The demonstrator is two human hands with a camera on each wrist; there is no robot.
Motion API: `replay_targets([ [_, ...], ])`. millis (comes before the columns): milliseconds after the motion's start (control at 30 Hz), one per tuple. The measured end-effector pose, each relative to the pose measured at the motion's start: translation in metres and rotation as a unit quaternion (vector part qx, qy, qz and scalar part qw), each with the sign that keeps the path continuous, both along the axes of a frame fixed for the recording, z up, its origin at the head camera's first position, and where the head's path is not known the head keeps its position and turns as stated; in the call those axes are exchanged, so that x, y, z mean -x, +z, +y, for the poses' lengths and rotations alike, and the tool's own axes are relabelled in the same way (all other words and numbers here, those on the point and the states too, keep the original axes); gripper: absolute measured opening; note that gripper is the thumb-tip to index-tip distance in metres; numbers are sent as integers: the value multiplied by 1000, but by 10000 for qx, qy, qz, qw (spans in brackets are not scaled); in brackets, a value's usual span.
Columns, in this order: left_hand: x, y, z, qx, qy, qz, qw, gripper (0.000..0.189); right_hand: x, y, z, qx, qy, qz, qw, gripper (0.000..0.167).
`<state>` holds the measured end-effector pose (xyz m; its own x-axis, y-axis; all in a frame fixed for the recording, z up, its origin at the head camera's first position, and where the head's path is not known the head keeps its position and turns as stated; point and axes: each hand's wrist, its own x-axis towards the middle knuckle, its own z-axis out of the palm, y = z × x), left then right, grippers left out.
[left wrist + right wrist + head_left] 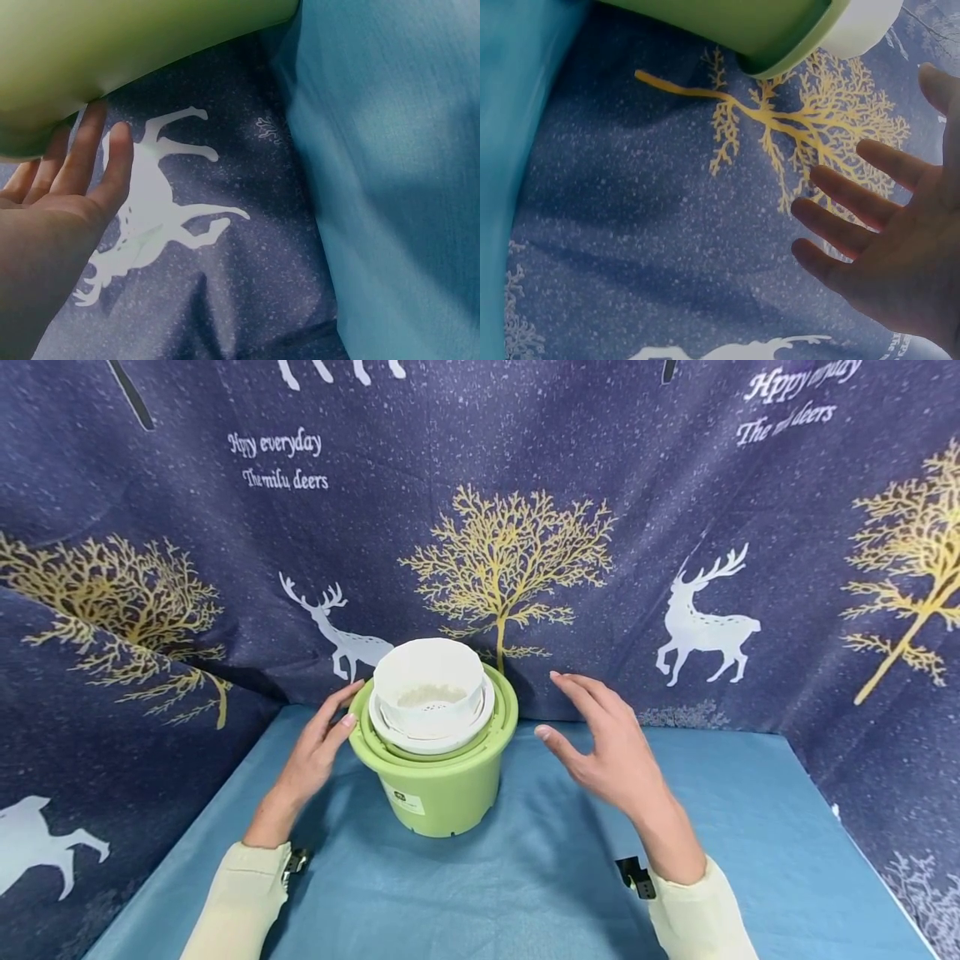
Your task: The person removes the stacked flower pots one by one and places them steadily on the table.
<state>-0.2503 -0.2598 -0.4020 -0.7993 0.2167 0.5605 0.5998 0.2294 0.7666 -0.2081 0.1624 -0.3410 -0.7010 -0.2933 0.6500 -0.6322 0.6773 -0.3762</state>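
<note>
A green plastic plant pot stands upright on the blue cloth, a pale label on its front. Nested in its mouth are more pots, with a white pot uppermost; small holes show in the white one's bottom. My left hand is at the green pot's left rim, and in the left wrist view its fingertips meet the green wall with the fingers fairly straight. To the right, my right hand hovers apart from the pots, fingers spread and holding nothing, as the right wrist view also shows.
The blue cloth covers the table. Close behind the pots hangs a dark blue curtain printed with deer and golden trees; it also closes off the left and right sides. A small black device sits at each wrist.
</note>
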Motion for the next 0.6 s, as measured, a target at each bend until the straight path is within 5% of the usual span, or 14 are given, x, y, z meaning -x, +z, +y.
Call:
replay_targets([
  [600, 2, -1, -3, 91, 12, -8, 10000, 48, 1, 3, -28, 176, 448, 110, 9988, 70],
])
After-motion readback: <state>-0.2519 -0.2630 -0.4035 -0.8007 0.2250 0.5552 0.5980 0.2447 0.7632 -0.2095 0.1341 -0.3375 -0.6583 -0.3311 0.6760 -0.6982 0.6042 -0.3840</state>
